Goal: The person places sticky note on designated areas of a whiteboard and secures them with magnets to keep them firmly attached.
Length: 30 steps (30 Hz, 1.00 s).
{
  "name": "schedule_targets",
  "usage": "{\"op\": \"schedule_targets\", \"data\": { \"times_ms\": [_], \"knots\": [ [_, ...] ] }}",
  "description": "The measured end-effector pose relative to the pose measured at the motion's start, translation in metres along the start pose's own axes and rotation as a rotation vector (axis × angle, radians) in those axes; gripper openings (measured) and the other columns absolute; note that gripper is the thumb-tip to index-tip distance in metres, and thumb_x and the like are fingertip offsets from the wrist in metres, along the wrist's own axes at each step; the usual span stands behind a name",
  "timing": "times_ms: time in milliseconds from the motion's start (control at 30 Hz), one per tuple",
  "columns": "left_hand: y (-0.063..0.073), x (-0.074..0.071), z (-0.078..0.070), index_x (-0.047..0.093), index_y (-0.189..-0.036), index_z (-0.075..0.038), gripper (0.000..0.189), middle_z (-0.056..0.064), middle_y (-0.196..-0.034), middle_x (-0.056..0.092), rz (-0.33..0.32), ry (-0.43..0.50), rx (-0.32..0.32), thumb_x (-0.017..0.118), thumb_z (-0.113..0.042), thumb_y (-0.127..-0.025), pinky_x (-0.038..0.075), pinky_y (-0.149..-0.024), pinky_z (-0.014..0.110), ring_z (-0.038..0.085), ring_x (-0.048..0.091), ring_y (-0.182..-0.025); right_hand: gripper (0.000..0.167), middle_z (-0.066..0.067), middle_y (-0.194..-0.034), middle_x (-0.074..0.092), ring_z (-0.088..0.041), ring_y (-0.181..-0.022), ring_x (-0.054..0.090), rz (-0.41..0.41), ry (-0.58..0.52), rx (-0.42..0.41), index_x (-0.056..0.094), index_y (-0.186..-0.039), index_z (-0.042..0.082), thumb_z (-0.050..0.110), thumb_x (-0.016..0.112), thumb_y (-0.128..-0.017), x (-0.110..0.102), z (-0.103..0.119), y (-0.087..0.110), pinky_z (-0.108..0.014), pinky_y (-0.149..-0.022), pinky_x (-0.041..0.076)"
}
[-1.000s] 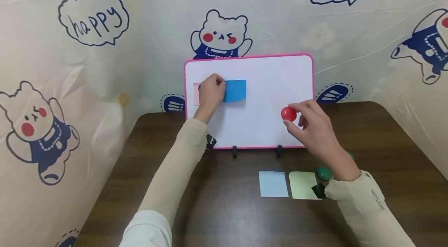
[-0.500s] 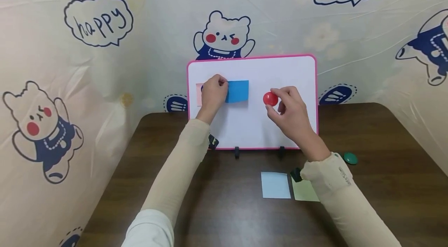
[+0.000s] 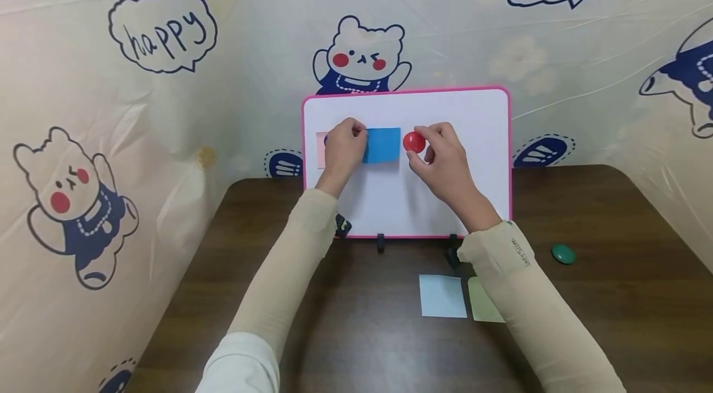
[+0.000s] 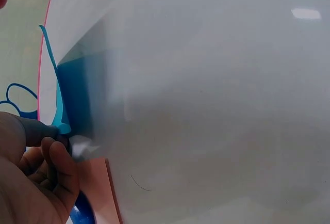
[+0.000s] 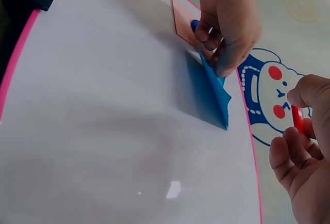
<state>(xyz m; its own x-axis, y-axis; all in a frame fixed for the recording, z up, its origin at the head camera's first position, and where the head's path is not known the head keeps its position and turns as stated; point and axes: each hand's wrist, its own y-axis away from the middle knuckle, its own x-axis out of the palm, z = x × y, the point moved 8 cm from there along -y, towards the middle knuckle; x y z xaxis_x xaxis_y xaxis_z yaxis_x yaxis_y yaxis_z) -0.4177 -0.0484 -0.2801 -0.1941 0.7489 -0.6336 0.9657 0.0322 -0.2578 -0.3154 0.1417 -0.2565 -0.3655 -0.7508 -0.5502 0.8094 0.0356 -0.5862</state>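
My left hand (image 3: 344,148) pinches a blue sticky note (image 3: 383,145) by its upper left part against the whiteboard (image 3: 384,207). In the left wrist view the note's free side stands out from the board. A pink note (image 4: 100,188) with a blue round magnet (image 4: 82,211) on it is just left of the blue one, mostly hidden by my hand in the head view. Thumb and fingertips of my right hand (image 3: 445,164) pinch a red round magnet (image 3: 414,142), close to the right edge of the blue note. From the right wrist the magnet appears edge-on, apart from the board.
Small black feet (image 3: 381,242) hold the board up on the brown table (image 3: 223,294). In front lie a light blue note (image 3: 442,296) and a pale green note (image 3: 483,301), the latter partly under my right sleeve. A green magnet (image 3: 563,254) lies further right.
My right hand has carried the red magnet leftward and up, from the board's lower right to beside the blue note. My left hand keeps its pinch in the same place.
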Motion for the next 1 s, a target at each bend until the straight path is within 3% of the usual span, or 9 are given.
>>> {"op": "schedule_targets", "data": {
  "times_ms": [367,667,1000],
  "knots": [
    [-0.003,0.001,0.003,0.068,-0.107,-0.008,0.018,0.004,-0.096,0.064,0.011,-0.011,-0.012,0.061,-0.024,-0.103,0.052,-0.08,0.029,0.019,0.057,-0.089,0.055,-0.016,-0.12,0.052,-0.025,-0.103,0.059,0.014,-0.042,-0.073,0.06,-0.134,-0.003,0.007,0.081,-0.084,0.031,0.009,-0.023,-0.039,-0.084,0.057],
    [-0.002,0.002,0.003,0.068,-0.108,-0.009,0.018,0.004,-0.097,0.064,0.009,-0.015,-0.015,0.062,-0.025,-0.102,0.053,-0.081,0.029,0.019,0.058,-0.09,0.051,-0.013,-0.121,0.05,-0.024,-0.108,0.055,0.108,-0.019,0.04,0.057,-0.138,0.0,0.013,0.075,-0.091,0.057,-0.003,-0.03,-0.037,-0.093,0.053],
    [-0.002,0.0,0.002,0.067,-0.105,-0.01,0.016,0.002,-0.094,0.064,0.006,-0.016,-0.015,0.061,-0.025,-0.103,0.052,-0.078,0.027,0.017,0.057,-0.088,0.053,-0.013,-0.123,0.05,-0.025,-0.114,0.053,0.153,0.07,0.114,0.057,-0.14,0.003,0.019,0.075,-0.093,0.072,-0.019,-0.034,-0.037,-0.098,0.05]
  ]
}}
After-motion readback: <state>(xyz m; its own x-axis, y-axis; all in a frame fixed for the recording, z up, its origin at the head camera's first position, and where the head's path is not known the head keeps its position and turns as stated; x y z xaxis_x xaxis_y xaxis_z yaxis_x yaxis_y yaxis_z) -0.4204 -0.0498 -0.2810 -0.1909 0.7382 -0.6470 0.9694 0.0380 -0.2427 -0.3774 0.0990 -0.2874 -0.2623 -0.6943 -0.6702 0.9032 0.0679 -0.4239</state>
